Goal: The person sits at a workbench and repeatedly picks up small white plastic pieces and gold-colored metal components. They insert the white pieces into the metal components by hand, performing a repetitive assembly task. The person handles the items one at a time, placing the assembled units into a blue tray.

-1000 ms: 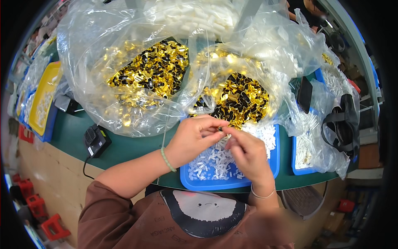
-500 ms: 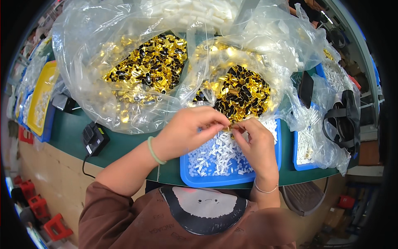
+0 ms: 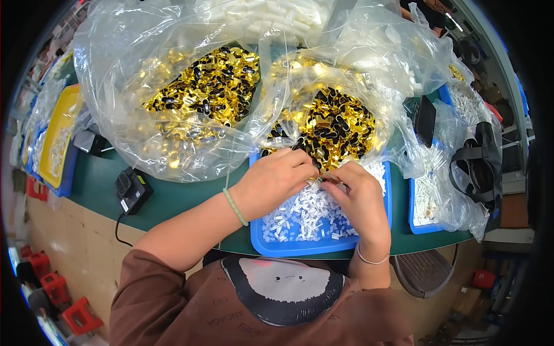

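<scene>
My left hand (image 3: 281, 177) and my right hand (image 3: 359, 193) meet over the far part of a blue tray (image 3: 294, 248). The fingers of both are pinched together, tip to tip, around something small that I cannot make out. Beneath them, small white plastic pieces (image 3: 309, 214) lie heaped in the tray. Just beyond my fingertips a clear plastic bag (image 3: 392, 124) gapes, full of shiny gold and black small parts (image 3: 340, 124). A second clear bag (image 3: 109, 115) to the left holds more gold and black parts (image 3: 216, 86).
A small black device (image 3: 133, 192) with a cable sits on the green table (image 3: 173, 203) at left. Farther left stands a yellow tray (image 3: 62, 130). To the right are another blue tray (image 3: 426, 228) of white pieces, a dark phone-like slab (image 3: 426, 121) and a black bag (image 3: 479, 164).
My left hand has turned and its fingers have curled in more, near the right fingertips. My right hand has stayed nearly in place.
</scene>
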Demonstrator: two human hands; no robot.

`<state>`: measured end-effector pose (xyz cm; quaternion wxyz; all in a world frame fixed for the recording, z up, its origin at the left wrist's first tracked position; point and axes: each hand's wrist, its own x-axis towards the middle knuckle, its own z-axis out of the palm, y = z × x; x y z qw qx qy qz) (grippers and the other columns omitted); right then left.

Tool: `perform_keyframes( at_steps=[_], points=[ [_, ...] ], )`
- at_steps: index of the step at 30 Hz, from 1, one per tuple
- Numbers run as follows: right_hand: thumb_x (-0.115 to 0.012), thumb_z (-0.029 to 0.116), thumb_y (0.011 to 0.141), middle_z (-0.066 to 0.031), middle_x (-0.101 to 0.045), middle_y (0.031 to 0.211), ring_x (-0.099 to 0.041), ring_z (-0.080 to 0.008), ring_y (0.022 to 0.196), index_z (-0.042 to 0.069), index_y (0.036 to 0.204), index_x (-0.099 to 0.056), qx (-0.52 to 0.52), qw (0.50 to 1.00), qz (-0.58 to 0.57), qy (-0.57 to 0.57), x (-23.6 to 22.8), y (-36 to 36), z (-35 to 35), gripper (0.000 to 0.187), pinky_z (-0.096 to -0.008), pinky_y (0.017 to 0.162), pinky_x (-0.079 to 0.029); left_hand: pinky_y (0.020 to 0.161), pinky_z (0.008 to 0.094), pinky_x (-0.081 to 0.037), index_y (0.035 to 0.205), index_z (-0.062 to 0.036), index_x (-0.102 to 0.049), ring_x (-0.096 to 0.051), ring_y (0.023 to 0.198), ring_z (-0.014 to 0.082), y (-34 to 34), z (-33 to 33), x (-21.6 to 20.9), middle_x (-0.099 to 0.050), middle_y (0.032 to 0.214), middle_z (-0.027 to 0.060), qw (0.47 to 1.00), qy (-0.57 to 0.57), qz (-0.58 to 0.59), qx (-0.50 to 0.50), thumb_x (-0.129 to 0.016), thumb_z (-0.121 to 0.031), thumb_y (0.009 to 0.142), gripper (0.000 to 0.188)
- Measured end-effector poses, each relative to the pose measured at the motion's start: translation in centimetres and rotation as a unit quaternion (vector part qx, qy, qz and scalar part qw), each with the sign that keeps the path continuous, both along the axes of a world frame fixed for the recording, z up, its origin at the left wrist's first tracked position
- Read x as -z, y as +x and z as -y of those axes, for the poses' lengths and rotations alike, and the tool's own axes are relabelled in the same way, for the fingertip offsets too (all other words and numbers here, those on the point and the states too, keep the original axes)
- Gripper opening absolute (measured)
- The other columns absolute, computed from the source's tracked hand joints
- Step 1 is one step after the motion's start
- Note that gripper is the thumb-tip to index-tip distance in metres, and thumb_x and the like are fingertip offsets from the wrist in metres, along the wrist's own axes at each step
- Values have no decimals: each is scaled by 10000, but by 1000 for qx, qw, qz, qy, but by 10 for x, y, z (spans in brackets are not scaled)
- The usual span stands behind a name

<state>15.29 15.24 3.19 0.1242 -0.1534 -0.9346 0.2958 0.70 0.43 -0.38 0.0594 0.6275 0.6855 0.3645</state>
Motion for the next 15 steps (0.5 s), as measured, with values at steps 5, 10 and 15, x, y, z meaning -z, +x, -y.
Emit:
perform_keyframes(
  at_steps=[5, 10, 15],
  points=[
    [-747, 47, 728, -129, -617, 853, -622, -327, 727, 25, 917, -686, 19, 1000, 11, -12, -6, 0, 2, 199, -386, 645, -494, 807, 371, -487, 1004, -92, -671, -591, 909, 265, -3, 3, -3, -608, 966, 55, 1000, 8, 17, -7, -740, -86, 743, 269],
    [-727, 17, 737, -128, -620, 823, -633, -323, 735, 22, 923, -684, 10, 999, 26, 28, -1, 3, -3, 191, -387, 646, -501, 797, 368, -491, 977, -90, -677, -593, 921, 259, -9, 7, -5, -613, 951, 49, 1000, -6, 7, 17, -751, -88, 731, 257],
    [-709, -10, 747, -131, -637, 826, -646, -306, 740, 21, 945, -683, 3, 1000, -20, 14, 2, 5, -7, 203, -367, 655, -510, 783, 364, -501, 942, -89, -681, -605, 908, 260, -13, 6, -2, -642, 1001, 60, 999, 20, -12, 48, -733, -90, 753, 196]
  ],
)
